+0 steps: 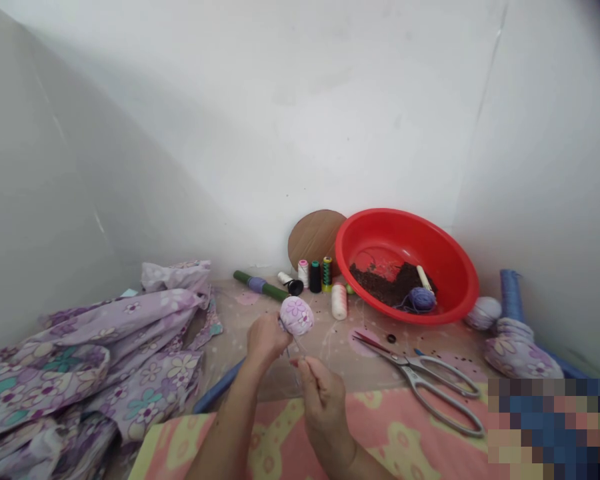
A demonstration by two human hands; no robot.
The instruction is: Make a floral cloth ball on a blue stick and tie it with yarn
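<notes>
My left hand is closed around the base of a small stuffed ball of lilac flowered cloth, held up above the table. My right hand sits just below and to the right of it, fingers pinched together on something thin that I cannot make out, perhaps a needle or thread. The two hands are a short gap apart. Large steel scissors lie on the table to the right of my right hand.
A heap of lilac flowered fabric fills the left. Several thread spools and a green roll stand at the back, by a round wooden board. A red basin holds dark knitting and purple yarn. More cloth balls lie at right.
</notes>
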